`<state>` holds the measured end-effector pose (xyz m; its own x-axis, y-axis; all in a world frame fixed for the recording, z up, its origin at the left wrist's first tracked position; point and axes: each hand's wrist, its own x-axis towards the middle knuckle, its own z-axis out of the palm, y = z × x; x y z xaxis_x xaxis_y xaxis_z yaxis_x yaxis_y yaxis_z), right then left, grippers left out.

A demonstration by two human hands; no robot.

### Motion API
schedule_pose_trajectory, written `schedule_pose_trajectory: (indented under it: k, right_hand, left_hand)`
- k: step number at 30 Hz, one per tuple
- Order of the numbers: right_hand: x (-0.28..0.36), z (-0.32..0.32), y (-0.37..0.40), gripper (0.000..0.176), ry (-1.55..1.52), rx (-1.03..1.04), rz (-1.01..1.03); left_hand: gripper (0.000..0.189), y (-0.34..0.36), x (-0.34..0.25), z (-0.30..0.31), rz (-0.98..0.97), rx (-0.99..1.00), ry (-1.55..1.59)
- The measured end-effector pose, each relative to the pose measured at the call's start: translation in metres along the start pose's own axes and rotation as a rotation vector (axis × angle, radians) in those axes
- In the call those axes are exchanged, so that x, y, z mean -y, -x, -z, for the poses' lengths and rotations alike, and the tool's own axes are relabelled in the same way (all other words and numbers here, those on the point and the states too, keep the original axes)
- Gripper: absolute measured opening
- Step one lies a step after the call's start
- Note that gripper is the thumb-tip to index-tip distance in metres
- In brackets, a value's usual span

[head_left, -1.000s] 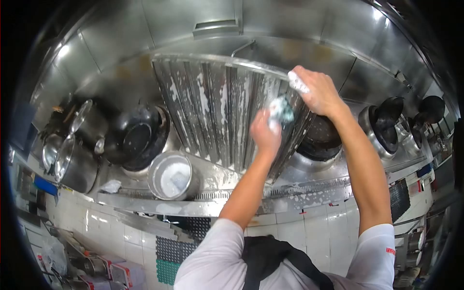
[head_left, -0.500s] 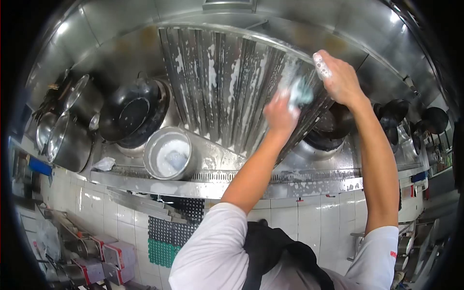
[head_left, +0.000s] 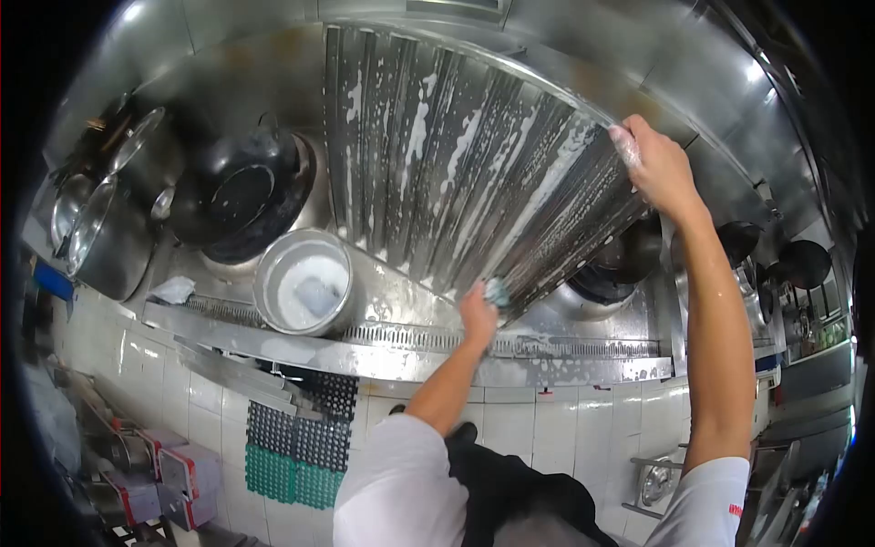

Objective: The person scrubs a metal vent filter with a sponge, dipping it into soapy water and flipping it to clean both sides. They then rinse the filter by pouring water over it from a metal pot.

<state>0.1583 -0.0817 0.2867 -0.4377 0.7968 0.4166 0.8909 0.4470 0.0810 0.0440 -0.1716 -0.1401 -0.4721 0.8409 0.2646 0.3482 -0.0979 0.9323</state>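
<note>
A soapy metal panel with long parallel grooves (head_left: 447, 146) leans over the steel counter, streaked with white foam. My left hand (head_left: 478, 315) is closed on a blue-green scrubbing cloth (head_left: 497, 292) at the panel's lower edge. At the panel's upper right corner my right hand (head_left: 658, 166) grips the rim, foam on its thumb. Left of the panel, a metal bucket (head_left: 264, 287) on the counter holds sudsy water with a cloth or sponge in it.
A black wok (head_left: 232, 196) sits on the left burner, with steel pots (head_left: 114, 242) farther left. Dark pans (head_left: 802, 264) are at the right. The counter's front edge (head_left: 401, 360) runs below the panel. Black and green mats (head_left: 296, 474) lie on the tiled floor.
My left hand has moved down and left with the cloth, from the panel's upper right part to its lower edge. My right hand still holds the rim. The whole view has shifted slightly.
</note>
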Motion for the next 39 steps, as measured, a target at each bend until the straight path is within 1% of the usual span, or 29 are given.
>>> schedule_pose_trajectory:
  k: [2, 3, 4, 5, 6, 9, 10, 11, 12, 13, 15, 17, 18, 19, 21, 22, 24, 26, 27, 28, 30, 31, 33, 34, 35, 36, 37, 39]
  right_hand:
    - [-0.006, -0.007, 0.006, 0.043, 0.027, -0.014, 0.011]
    - [-0.006, -0.007, 0.004, 0.043, 0.018, -0.010, 0.022]
    - [-0.005, -0.007, 0.004, 0.045, 0.013, -0.012, 0.005]
    - [-0.005, -0.007, 0.004, 0.047, 0.010, -0.009, -0.015]
    - [-0.006, -0.007, 0.003, 0.047, -0.022, 0.021, -0.041]
    - [-0.017, -0.010, 0.003, 0.047, -0.098, 0.018, 0.010]
    - [-0.020, -0.009, 0.005, 0.048, -0.050, 0.001, 0.037]
    - [-0.019, -0.009, 0.001, 0.049, -0.012, -0.027, 0.071]
    - [-0.018, -0.010, -0.004, 0.049, 0.010, -0.030, 0.031]
    - [-0.017, -0.013, -0.004, 0.049, 0.037, -0.013, -0.008]
    - [-0.008, -0.017, -0.006, 0.052, 0.052, -0.030, -0.049]
    - [-0.008, -0.023, -0.004, 0.052, 0.125, -0.026, -0.100]
    - [-0.019, -0.029, -0.004, 0.057, 0.130, -0.087, -0.038]
    - [-0.023, -0.033, -0.005, 0.057, 0.138, -0.075, -0.040]
    - [-0.027, -0.035, -0.009, 0.062, 0.173, -0.058, -0.111]
    - [-0.027, -0.036, -0.009, 0.062, 0.173, -0.065, -0.114]
    - [-0.027, -0.039, -0.011, 0.066, 0.224, -0.073, -0.129]
    - [-0.029, -0.047, -0.004, 0.065, 0.247, -0.056, -0.125]
    - [-0.030, -0.046, -0.012, 0.065, 0.269, -0.109, -0.127]
    - [-0.031, -0.048, -0.012, 0.065, 0.257, -0.111, -0.123]
    - [-0.032, -0.052, -0.015, 0.065, 0.313, -0.164, -0.114]
    - [-0.030, -0.051, -0.016, 0.065, 0.308, -0.166, -0.123]
    - [-0.025, -0.051, -0.008, 0.062, 0.315, -0.229, -0.142]
    - [-0.022, -0.051, -0.004, 0.062, 0.316, -0.224, -0.162]
    - [-0.018, -0.049, -0.003, 0.060, 0.302, -0.254, -0.144]
    - [-0.015, -0.046, -0.001, 0.059, 0.288, -0.289, -0.123]
    - [-0.012, -0.042, 0.001, 0.059, 0.287, -0.297, -0.136]
    - [0.000, -0.035, 0.003, 0.057, 0.399, -0.271, -0.115]
  left_hand:
    - [0.034, -0.027, -0.060, -0.002, -0.137, -0.086, 0.053]
    - [0.034, -0.045, -0.095, -0.004, -0.243, -0.174, 0.106]
    - [0.033, -0.060, -0.141, 0.008, -0.302, -0.168, 0.173]
    - [0.026, -0.078, -0.176, 0.008, -0.338, -0.248, 0.235]
    - [0.025, -0.091, -0.208, 0.010, -0.343, -0.256, 0.356]
    - [0.021, -0.142, -0.295, 0.010, -0.595, -0.406, 0.477]
    - [0.026, -0.146, -0.295, 0.005, -0.603, -0.401, 0.362]
    - [0.026, -0.133, -0.276, 0.003, -0.573, -0.394, 0.343]
    - [0.029, -0.121, -0.247, 0.001, -0.506, -0.347, 0.214]
    - [0.032, -0.102, -0.211, -0.004, -0.418, -0.296, 0.088]
    - [0.038, -0.061, -0.119, -0.013, -0.265, -0.108, 0.017]
    - [0.038, -0.031, -0.054, -0.026, -0.200, -0.161, -0.075]
    - [0.038, -0.019, -0.027, -0.029, -0.149, -0.090, -0.153]
    - [0.038, -0.009, -0.005, -0.028, -0.103, -0.022, -0.231]
    - [0.033, 0.015, 0.029, -0.011, 0.189, 0.135, -0.238]
    - [0.033, 0.025, 0.046, -0.009, 0.182, 0.134, -0.239]
    - [0.032, 0.038, 0.078, -0.012, 0.292, 0.119, -0.274]
    - [0.030, 0.062, 0.085, -0.021, 0.324, 0.127, -0.310]
    - [0.028, 0.040, 0.085, -0.019, 0.297, 0.101, -0.341]
    - [0.028, 0.038, 0.083, -0.010, 0.298, 0.092, -0.350]
    - [0.025, 0.024, 0.069, 0.010, 0.257, 0.238, -0.310]
    - [0.025, 0.013, 0.055, 0.027, 0.251, 0.241, -0.318]
    - [0.024, -0.012, 0.024, 0.085, 0.203, 0.131, -0.167]
    - [0.027, -0.030, 0.014, 0.126, 0.117, 0.113, -0.146]
    - [0.029, -0.045, -0.019, 0.177, 0.135, 0.073, -0.273]
    - [0.029, -0.062, -0.036, 0.224, 0.181, 0.024, -0.230]
    - [0.029, -0.080, -0.031, 0.266, -0.171, -0.065, -0.400]
    - [0.030, -0.110, -0.043, 0.335, -0.320, -0.092, -0.715]
